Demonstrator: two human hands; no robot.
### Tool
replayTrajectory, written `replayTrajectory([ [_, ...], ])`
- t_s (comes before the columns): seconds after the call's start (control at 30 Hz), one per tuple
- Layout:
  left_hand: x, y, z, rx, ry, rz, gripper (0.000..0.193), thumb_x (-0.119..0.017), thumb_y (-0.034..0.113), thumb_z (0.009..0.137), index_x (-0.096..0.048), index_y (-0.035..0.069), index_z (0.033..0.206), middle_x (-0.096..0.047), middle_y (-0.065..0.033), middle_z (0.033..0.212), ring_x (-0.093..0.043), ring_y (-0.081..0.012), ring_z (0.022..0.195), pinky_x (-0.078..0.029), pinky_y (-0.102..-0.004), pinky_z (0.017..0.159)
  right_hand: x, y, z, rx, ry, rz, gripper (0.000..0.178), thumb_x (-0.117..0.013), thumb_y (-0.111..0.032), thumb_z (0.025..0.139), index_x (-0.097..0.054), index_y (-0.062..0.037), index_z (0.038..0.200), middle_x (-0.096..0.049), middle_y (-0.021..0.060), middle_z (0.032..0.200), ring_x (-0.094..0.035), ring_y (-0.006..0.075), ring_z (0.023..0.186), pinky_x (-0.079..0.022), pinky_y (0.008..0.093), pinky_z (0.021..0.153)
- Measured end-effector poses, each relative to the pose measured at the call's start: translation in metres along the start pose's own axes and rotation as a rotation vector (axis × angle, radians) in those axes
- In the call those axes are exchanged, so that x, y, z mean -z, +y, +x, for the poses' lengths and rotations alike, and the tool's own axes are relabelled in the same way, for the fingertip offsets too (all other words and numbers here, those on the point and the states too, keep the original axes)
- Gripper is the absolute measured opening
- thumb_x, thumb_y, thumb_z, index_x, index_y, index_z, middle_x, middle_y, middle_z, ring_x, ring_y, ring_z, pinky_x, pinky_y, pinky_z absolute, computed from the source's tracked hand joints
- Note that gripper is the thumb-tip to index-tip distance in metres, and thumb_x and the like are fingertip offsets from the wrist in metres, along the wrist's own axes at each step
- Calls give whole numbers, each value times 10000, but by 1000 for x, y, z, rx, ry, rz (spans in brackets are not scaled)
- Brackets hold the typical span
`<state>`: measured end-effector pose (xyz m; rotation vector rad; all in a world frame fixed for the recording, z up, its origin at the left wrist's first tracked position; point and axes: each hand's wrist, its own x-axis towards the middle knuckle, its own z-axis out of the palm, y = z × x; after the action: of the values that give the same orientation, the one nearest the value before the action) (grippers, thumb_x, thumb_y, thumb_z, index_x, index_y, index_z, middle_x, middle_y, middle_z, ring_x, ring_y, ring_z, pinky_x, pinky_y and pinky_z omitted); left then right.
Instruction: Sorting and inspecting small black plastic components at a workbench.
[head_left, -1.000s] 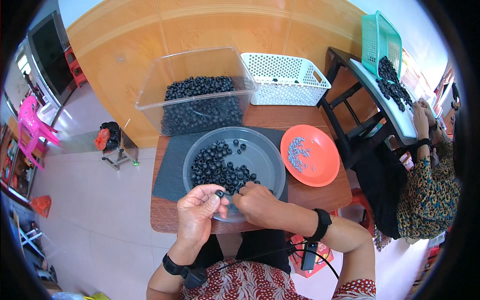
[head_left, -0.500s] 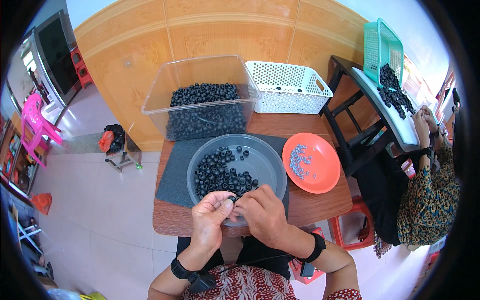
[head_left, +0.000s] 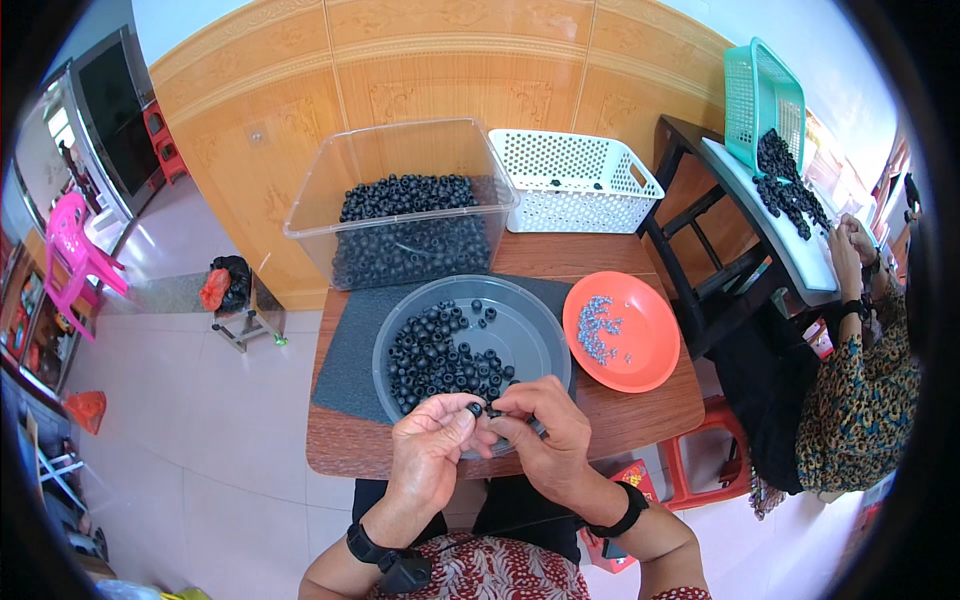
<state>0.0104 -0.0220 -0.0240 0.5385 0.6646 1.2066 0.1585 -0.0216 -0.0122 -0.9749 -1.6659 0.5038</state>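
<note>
Two containers of black beads lie beyond our hands: one clear tub (head_left: 400, 215) heaped full, one grey basin (head_left: 530, 335) part-filled, so we judge most work remains. One orange plate (head_left: 640, 350) holds few silver pieces. Left hand (head_left: 430, 455) and right hand (head_left: 545, 440) meet, pinching one black bead (head_left: 476, 408).

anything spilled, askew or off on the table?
Nothing stands out. The black beads sit inside the grey bowl and the clear bin, and the small pale pieces stay on the orange plate. Both hands meet over the bowl's near rim, pinching one bead between them.
</note>
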Motion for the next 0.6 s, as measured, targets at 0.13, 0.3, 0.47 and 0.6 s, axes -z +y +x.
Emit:
replayTrajectory([
  [0.13, -1, -4, -2, -22, -23, 85, 157, -558, 29, 881, -569, -56, 1012, -644, -123, 859, -623, -165, 699, -518, -277, 600, 2, -1, 4, 6, 23, -21, 204, -636, 47, 695, -626, -10, 891, -626, 112, 863, -578, 266, 774, -460, 335, 663],
  [0.3, -3, -5, -4, -30, 7, 123, 162, -571, 26, 874, -573, -55, 1015, -645, -112, 845, -618, -150, 697, -513, -263, 602, 3, -4, 5, 47, -7, -71, 228, -624, 60, 697, -624, -9, 914, -629, 119, 879, -580, 278, 782, -465, 340, 669],
  [0.47, -4, -8, -6, -29, 7, 134, 164, -582, 24, 869, -575, -53, 1013, -644, -110, 845, -615, -143, 704, -513, -256, 607, 4, -3, 2, 70, 11, -102, 243, -658, 73, 677, -633, -11, 904, -631, 111, 880, -569, 208, 741, -461, 290, 621],
  [0.6, -5, -10, -7, -76, 13, 175, 169, -585, 26, 868, -579, -51, 1019, -642, -100, 845, -609, -135, 709, -509, -252, 622, 4, -4, 4, 88, 10, -101, 257, -658, 77, 667, -626, -15, 904, -623, 114, 866, -556, 226, 717, -456, 302, 604],
])
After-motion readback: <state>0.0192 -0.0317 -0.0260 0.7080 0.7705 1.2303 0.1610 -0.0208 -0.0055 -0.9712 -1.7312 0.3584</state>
